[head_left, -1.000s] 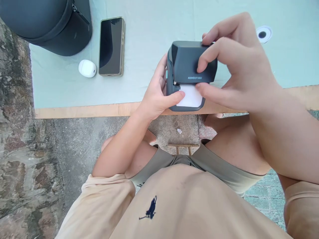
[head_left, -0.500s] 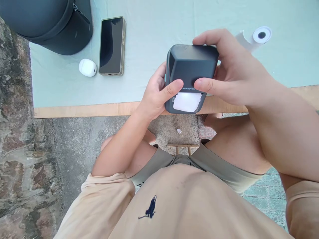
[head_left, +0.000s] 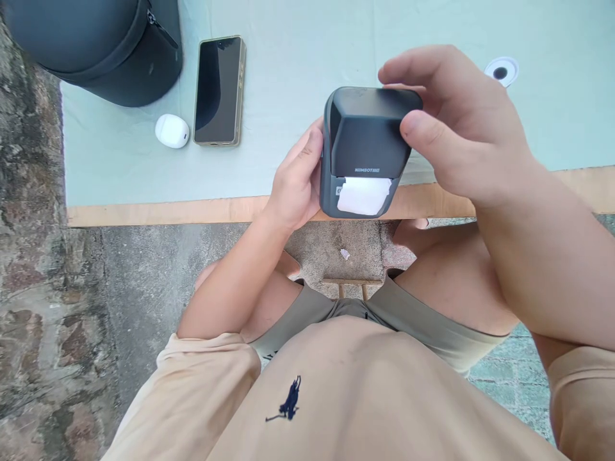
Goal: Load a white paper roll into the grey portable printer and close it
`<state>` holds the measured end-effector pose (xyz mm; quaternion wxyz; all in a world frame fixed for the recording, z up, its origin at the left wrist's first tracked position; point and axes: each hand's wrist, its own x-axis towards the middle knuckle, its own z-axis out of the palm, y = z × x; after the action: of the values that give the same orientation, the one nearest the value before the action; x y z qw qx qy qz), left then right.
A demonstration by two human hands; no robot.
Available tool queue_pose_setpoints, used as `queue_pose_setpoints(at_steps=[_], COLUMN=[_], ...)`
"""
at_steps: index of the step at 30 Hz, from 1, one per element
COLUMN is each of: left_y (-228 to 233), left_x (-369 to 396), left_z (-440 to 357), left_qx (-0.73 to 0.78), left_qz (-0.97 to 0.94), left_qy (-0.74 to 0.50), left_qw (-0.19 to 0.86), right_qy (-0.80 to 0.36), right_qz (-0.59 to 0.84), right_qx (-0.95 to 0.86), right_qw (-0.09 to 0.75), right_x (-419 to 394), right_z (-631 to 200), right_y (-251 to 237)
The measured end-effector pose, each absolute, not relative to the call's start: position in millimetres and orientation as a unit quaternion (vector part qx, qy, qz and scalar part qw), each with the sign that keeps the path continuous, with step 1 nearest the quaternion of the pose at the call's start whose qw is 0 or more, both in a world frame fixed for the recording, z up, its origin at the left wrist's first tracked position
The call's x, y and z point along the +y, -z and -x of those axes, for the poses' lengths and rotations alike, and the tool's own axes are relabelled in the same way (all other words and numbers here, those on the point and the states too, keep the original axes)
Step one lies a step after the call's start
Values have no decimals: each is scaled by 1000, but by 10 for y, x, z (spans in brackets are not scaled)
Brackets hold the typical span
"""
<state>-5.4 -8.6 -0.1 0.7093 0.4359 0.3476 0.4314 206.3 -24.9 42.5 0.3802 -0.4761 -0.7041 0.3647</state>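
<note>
A dark label printer [head_left: 372, 131] marked NIIMBOT is held up near the table's front edge. White paper [head_left: 365, 196] sticks out from its lower slot with an uneven edge. My left hand [head_left: 298, 176] grips the printer from its left side, thumb along the side and the other fingers partly hidden behind it. At the upper right corner is my right hand [head_left: 461, 121], its thumb over the printer's right edge and its index finger stretched out past the top. Its fingers are spread apart; whether the thumb presses on the casing I cannot tell.
On the pale cloth-covered table [head_left: 307, 38] lie a smartphone [head_left: 218, 91] and a white rounded case [head_left: 172, 131]. A black zippered bag [head_left: 110, 51] stands at the far left. Behind my right hand, a white paper roll [head_left: 502, 72] is partly hidden. A paper scrap [head_left: 344, 254] lies on the ground.
My right thumb has left the printer's lid and moved right to its edge as that hand opened. My left thumb has slid off the front to the left side.
</note>
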Motion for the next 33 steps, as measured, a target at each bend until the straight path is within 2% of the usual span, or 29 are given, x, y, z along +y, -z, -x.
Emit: queue_pose_setpoints(at_steps=[7,12,15,22,24,27,30,33], left_y=[4,55,57,61,63,60,49,40], left_x=[-78,-54,-48,-32,-33,-41,-55,-68], left_z=[41,73,82,71,74,86,99,106], left_qx=[330,285,281,293,281,280,285,288], left_qz=[-427,-416,-406,-403,-404,-397,-393,-399], left_qy=[-453,-459,-460,-433,-431,-428,-428,-427], left_qw=[709,732,738,751,756,762,762,759], right_qy=[-343,-335,-299,-57,-24,-51,-105,-125], right_qz=[414,428,429,491,532,572,517,491], right_qx=[-774,-788,-800,-794,-757,-689,-660,-650], right_qw=[334,289,294,354,378,442,536,567], right_x=[-233,-244,-257,-308,-325,-325,-277,-215], right_z=[-2131,-2138,-2111,-2052,-2029,-1959,-1871,-1825], right_y=[-372,-391,-419,-449,-463,-505,-532,-513])
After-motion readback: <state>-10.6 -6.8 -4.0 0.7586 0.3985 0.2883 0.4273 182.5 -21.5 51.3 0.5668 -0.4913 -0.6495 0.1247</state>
